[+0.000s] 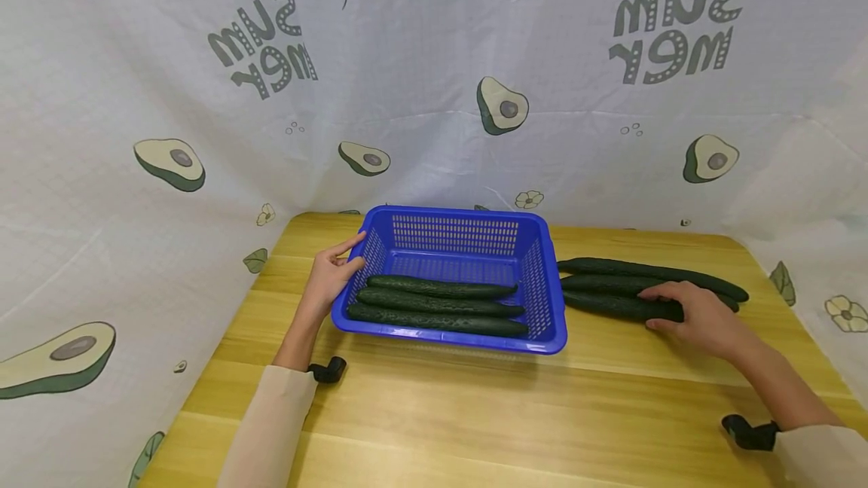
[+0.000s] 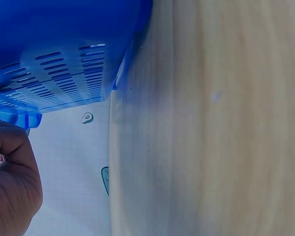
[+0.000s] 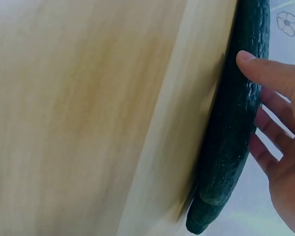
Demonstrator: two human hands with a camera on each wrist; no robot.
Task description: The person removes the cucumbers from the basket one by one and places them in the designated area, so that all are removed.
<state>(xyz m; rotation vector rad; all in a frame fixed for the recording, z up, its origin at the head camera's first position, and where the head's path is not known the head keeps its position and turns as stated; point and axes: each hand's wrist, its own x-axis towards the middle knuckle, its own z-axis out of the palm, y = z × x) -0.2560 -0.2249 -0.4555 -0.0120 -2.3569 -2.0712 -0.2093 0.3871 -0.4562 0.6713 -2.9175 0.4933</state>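
- Head: blue basket mid-table; three cucumbers inside, side by side along its near half.
- Head: left hand at basket's left rim, thumb and index on the rim, gripping it.
- Head: right hand on the front cucumber of three lying right of basket, thumb near side, fingers over the top; other two just behind.
- Head: wood table, avocado-print cloth behind; black strap on each wrist.
- Left wrist: basket's slotted wall top left, hand at left edge with bent fingers; fingertip contact hidden here.
- Right wrist: front cucumber runs top to bottom on the table; thumb on one side, fingers round the other, spaced apart, grip about cucumber-wide.
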